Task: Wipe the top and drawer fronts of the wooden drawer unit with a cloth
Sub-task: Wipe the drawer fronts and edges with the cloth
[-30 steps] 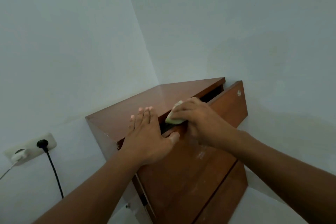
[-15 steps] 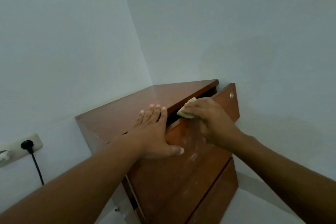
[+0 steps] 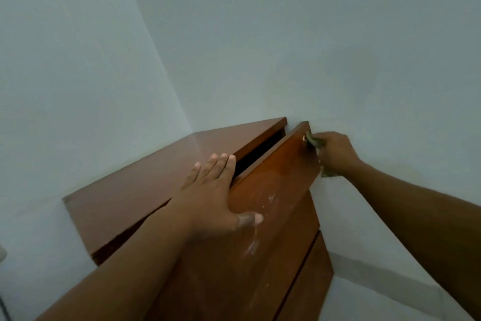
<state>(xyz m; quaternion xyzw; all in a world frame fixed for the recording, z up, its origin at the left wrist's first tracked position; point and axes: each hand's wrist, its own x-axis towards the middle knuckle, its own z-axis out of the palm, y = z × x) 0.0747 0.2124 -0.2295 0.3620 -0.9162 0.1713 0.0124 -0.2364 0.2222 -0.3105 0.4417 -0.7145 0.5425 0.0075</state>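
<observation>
A wooden drawer unit stands in the corner of a pale room, seen from above. Its top drawer is pulled partly out, leaving a dark gap below the top board.

The left hand lies flat where the top meets the drawer, fingers spread and straight, thumb pressed on the drawer front. It grips nothing.

The right hand is at the drawer's far right edge, fingers curled tight around a bunched greenish cloth, just beside a small round metal fitting.

The cloth looks soft and light; bunched in the fist, it should fold around edges easily. The unit looks stiff, glossy and probably slick. Because the open drawer may slide under pressure, bracing it with the flat hand seems sensible. Pale smears streak the drawer front below the left thumb.

Most of the cloth is hidden inside the fist and behind the drawer edge. Whether it touches the wood cannot be told. A lower drawer is cut off by the frame, and the drawer's inside is too dark to see.
</observation>
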